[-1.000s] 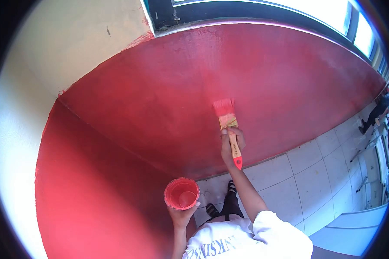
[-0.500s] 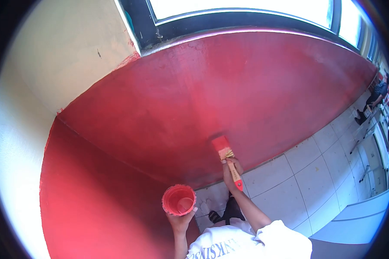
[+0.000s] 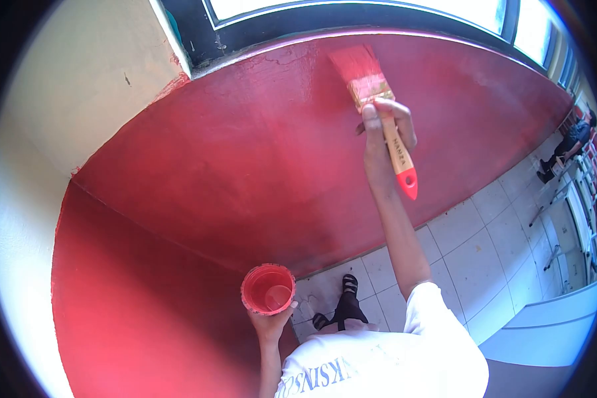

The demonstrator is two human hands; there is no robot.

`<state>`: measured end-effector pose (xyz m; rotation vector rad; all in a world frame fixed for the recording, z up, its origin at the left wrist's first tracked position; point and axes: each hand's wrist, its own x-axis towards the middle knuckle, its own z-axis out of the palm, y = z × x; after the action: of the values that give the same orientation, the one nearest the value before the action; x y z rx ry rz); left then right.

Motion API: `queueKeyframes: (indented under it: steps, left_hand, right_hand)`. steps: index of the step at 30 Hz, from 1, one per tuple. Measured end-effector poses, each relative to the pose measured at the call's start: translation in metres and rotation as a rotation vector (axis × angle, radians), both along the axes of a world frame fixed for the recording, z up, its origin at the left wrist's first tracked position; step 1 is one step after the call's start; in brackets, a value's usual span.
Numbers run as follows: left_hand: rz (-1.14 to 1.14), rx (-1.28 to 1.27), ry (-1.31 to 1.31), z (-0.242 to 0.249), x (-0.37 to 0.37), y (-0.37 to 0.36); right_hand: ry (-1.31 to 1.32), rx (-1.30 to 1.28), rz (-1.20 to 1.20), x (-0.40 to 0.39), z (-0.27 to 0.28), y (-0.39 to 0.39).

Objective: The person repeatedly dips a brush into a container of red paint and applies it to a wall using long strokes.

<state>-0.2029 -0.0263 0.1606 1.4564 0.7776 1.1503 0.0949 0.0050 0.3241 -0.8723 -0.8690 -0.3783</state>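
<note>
My right hand [image 3: 390, 125] grips a flat paintbrush [image 3: 399, 158] near its ferrule, the wooden handle with its red tip pointing down. Red paint coats the bristles, which lie against the upper part of the red wall [image 3: 245, 146], a little below the window ledge. Low in front of me, my left hand [image 3: 272, 324] is wrapped round a small paint tub [image 3: 268, 289] from beneath. The tub is smeared red all over, with some red paint in its bottom. Wet, shiny streaks show on the wall left of the bristles.
A dark-framed window [image 3: 351, 13] runs above the wall. Cream wall [image 3: 93, 86] borders the red at the left. White floor tiles [image 3: 464, 229] lie below at the right. Farther off, a person [image 3: 570, 142] sits near some metal-legged furniture [image 3: 567, 215].
My right hand has carried the paintbrush from low on the wall up to near the window ledge. The left hand still holds the tub at about the same place.
</note>
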Motion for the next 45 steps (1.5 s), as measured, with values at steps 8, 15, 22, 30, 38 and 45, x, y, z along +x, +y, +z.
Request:
queueKeyframes:
  steps: [8,15,22,30,38,45]
  left_hand:
    - [0.015,0.001,0.081,-0.007,0.001,0.004]
    - [0.009,0.003,0.161,-0.013,-0.001,0.007]
    - [-0.002,-0.018,0.176,-0.011,0.004,0.006]
    - [-0.011,-0.039,0.181,-0.018,0.000,0.008]
    - [-0.002,-0.051,0.045,-0.013,-0.003,0.004]
    - [0.007,-0.031,0.104,-0.016,-0.009,-0.001]
  right_hand:
    - [0.105,-0.136,0.002,-0.008,-0.118,0.004]
    - [0.237,-0.186,0.040,-0.026,-0.213,0.004]
    - [0.269,-0.251,0.033,-0.037,-0.262,-0.002]
    - [0.421,-0.393,0.058,-0.055,-0.304,-0.022]
    - [0.594,-0.642,0.169,-0.106,-0.290,-0.116]
    - [0.620,-0.498,0.387,-0.103,-0.173,-0.114]
